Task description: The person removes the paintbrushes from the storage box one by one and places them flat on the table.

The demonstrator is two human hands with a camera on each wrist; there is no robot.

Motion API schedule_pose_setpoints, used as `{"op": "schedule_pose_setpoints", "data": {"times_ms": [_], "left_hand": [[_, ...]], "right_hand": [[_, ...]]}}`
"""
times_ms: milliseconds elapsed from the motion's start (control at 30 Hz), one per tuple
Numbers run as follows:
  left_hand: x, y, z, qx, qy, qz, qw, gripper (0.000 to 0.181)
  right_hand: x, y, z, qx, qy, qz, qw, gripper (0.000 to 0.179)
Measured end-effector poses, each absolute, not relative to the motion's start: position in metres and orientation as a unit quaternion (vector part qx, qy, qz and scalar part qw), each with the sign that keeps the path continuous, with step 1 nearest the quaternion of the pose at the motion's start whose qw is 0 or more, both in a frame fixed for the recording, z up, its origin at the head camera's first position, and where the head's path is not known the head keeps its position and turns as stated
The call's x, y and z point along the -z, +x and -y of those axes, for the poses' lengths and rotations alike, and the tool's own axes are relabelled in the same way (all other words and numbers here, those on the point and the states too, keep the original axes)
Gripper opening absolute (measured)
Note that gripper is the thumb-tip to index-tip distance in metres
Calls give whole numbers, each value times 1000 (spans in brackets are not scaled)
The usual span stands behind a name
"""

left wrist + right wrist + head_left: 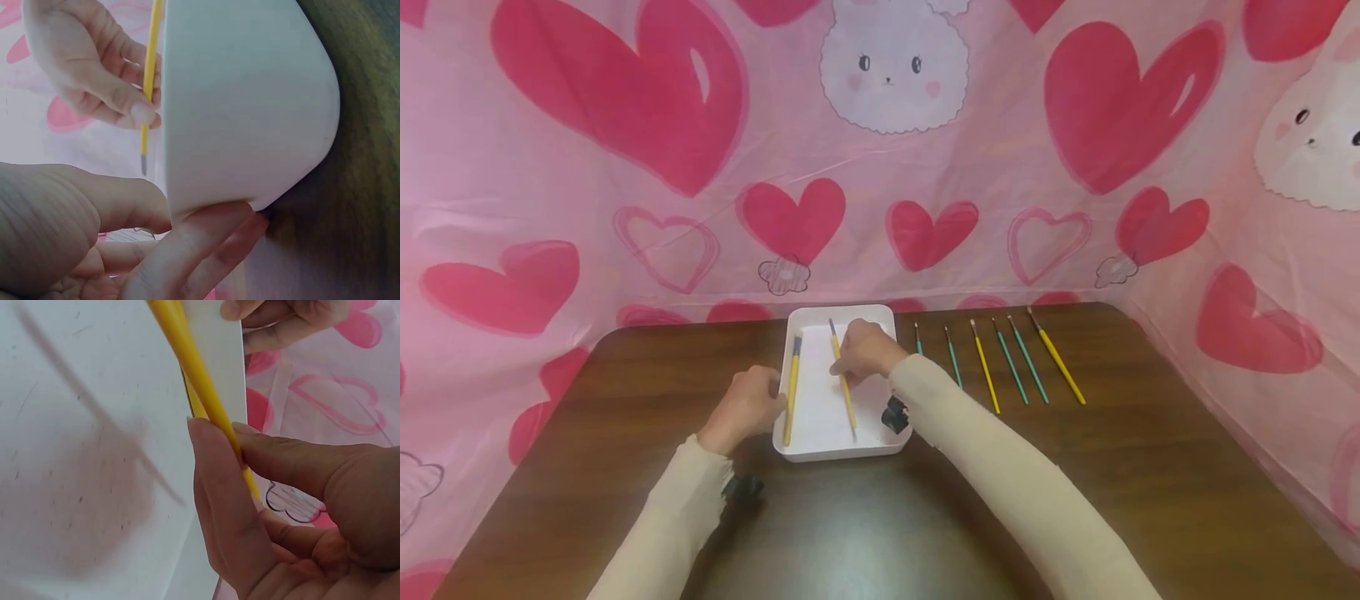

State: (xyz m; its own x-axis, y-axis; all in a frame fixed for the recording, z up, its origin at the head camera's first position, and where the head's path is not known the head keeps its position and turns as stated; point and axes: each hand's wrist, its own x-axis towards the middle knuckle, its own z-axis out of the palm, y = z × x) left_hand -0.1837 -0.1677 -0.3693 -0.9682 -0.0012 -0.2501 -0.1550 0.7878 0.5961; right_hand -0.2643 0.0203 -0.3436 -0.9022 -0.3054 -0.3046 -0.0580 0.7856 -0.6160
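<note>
A white tray [820,455] lies on the table, its long sides running away from me. My left hand [747,407] grips its left rim, with the thumb at the edge and the fingers against the outer wall [250,106]. Over the tray, my right hand [863,348] pinches a thin yellow paintbrush [849,403] between thumb and fingers. In the right wrist view this paintbrush [200,378] is held above the tray floor, casting a shadow there. Another yellow paintbrush [792,396], with a wider dark tip, lies along the tray's left side.
Right of the tray, several paintbrushes lie in a spaced row on the brown wooden table [850,533], among them a teal paintbrush [1011,360] and a yellow paintbrush [1057,357] at the far right. A pink heart-patterned cloth [865,167] hangs behind and beside the table.
</note>
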Motion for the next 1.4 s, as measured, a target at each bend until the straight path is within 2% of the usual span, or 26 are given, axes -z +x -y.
{"op": "schedule_pose_setpoints", "data": {"times_ms": [267,767,1400], "left_hand": [[372,-183,170,-319,-48,-939,118,43],[375,-183,168,-317,-34,-941,110,41],[374,-185,169,-317,-42,-941,111,44]], "right_hand": [[342,-263,-40,354,-100,-911,186,17],[342,-260,-86,402,-96,-901,134,29],[346,-261,-147,420,-85,-894,130,33]]}}
